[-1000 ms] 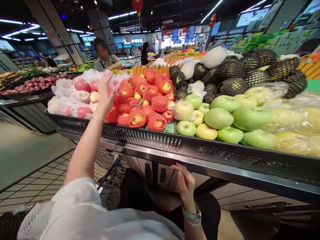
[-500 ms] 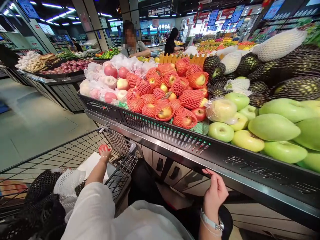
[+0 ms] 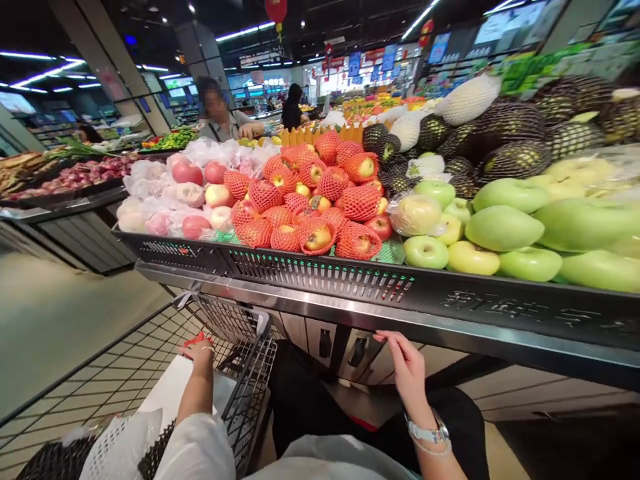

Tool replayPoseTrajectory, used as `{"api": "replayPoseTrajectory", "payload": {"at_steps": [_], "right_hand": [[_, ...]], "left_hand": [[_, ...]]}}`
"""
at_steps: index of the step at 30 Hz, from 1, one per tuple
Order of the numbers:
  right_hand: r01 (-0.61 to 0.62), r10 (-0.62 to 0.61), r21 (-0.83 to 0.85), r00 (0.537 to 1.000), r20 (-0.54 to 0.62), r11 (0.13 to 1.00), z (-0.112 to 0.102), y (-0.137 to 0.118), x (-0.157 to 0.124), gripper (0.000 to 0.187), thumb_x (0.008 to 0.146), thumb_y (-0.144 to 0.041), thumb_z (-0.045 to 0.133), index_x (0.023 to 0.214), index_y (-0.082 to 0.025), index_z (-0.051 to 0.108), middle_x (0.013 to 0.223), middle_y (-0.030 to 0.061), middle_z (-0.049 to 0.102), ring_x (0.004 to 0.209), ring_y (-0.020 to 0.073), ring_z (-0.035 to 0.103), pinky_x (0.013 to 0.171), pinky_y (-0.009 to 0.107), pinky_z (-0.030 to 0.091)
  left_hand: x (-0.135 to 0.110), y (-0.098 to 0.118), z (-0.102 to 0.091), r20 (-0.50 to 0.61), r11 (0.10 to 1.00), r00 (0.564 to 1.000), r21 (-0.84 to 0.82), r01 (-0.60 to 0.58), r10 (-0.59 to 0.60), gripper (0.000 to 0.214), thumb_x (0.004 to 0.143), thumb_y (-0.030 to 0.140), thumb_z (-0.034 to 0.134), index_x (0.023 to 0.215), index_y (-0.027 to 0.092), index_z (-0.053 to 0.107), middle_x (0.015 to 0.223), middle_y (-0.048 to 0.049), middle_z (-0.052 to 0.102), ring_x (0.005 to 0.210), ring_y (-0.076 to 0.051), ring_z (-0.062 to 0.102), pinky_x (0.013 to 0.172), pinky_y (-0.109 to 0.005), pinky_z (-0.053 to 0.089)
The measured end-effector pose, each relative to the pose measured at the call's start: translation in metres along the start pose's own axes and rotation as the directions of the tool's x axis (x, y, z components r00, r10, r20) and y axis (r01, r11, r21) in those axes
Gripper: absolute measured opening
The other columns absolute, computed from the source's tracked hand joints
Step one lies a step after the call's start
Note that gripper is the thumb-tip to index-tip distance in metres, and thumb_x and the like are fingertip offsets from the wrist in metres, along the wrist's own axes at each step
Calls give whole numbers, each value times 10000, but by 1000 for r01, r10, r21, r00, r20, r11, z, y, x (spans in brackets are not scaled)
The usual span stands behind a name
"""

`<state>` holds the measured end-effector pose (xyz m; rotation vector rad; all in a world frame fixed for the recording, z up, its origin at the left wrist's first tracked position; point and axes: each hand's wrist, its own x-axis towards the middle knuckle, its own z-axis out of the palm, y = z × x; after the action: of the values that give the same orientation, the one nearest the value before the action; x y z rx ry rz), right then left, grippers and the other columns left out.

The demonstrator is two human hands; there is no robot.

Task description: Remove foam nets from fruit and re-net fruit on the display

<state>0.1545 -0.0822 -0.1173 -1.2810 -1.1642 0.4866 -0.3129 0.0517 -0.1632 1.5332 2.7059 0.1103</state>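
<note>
My left hand (image 3: 199,348) reaches down into the shopping cart (image 3: 100,353), over a white flat piece (image 3: 167,385). Something bright red shows at its fingers, much like the red foam nets on the apples; its shape is too small to make out. My right hand (image 3: 404,360), with a silver watch at the wrist, hovers empty by the steel edge of the fruit stand, its fingers loosely stretched and slightly bent. Ahead lie apples in red foam nets (image 3: 317,190) in a black tray (image 3: 320,275). Green apples (image 3: 426,252) sit to their right.
Bagged pink apples (image 3: 187,173) fill the tray's left end. Large green fruits (image 3: 505,227) and dark melons in nets (image 3: 515,157) are piled on the right. White foam nets (image 3: 120,440) lie in the cart. A person (image 3: 225,120) stands behind the stand, and red onions (image 3: 83,177) are at left.
My view has turned to the right and tilted up a little. My left hand sits lower and deeper in the cart, the red still at its fingers. My right hand has shifted slightly left in view.
</note>
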Motion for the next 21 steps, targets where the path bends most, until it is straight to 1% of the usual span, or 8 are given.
{"api": "replayPoseTrajectory", "payload": {"at_steps": [5,9,13,15,16,18,20,21], "right_hand": [[8,-8,-13,1000,-18,1000,3,-9,1,309,905,-402,499,834,-189,711,793,70,734,753,206,690,703,328,538],[4,-4,18,1000,-20,1000,6,-13,0,285,913,-365,497,819,-192,703,776,52,714,742,185,669,696,311,531],[30,-29,100,1000,-7,995,9,-21,0,227,899,-326,536,848,-199,716,839,62,723,778,190,679,707,318,553],[25,-28,142,999,19,990,10,-27,0,213,892,-318,553,942,-211,731,944,76,735,842,201,696,756,333,568],[12,-17,159,999,33,987,9,-30,-1,223,893,-316,556,995,-221,730,1005,81,733,882,206,700,791,343,570],[-25,16,189,999,50,982,6,-36,-2,256,894,-317,558,1081,-236,713,1110,88,714,951,218,698,855,365,564],[-60,48,220,997,60,974,2,-40,-3,271,891,-323,564,1107,-241,706,1146,92,703,979,228,693,883,383,560],[-69,55,235,996,65,970,-1,-41,-2,264,883,-329,576,1090,-240,714,1130,92,709,979,233,692,880,385,561]], "left_hand": [[25,10,-33,-180,982,980,-181,48,-81,291,861,271,415,740,97,615,818,-180,661,933,-389,605,776,-589,394],[36,35,-93,-440,903,895,-410,-128,-73,371,888,347,250,821,131,545,852,-148,611,893,-301,577,854,-505,405],[-11,84,-139,-634,723,773,-525,-450,21,291,891,362,228,912,186,459,929,-83,544,927,-236,539,858,-397,450],[-57,114,-151,-668,527,699,-510,-680,255,244,861,407,356,890,203,487,921,-61,550,925,-226,546,856,-375,463],[-82,129,-155,-649,412,642,-496,-764,408,241,846,428,421,870,210,519,901,-49,564,894,-213,559,830,-346,478],[-128,156,-162,-490,4,333,-559,-829,806,239,880,379,445,972,197,569,971,-82,585,947,-222,561,843,-352,476],[-163,179,-166,-340,-195,42,-633,-750,939,262,895,324,451,1089,191,568,1041,-108,594,997,-232,553,879,-369,463],[-176,189,-166,-293,-228,-37,-653,-722,955,266,894,296,455,1115,193,563,1045,-109,599,996,-230,551,891,-376,455]]}}
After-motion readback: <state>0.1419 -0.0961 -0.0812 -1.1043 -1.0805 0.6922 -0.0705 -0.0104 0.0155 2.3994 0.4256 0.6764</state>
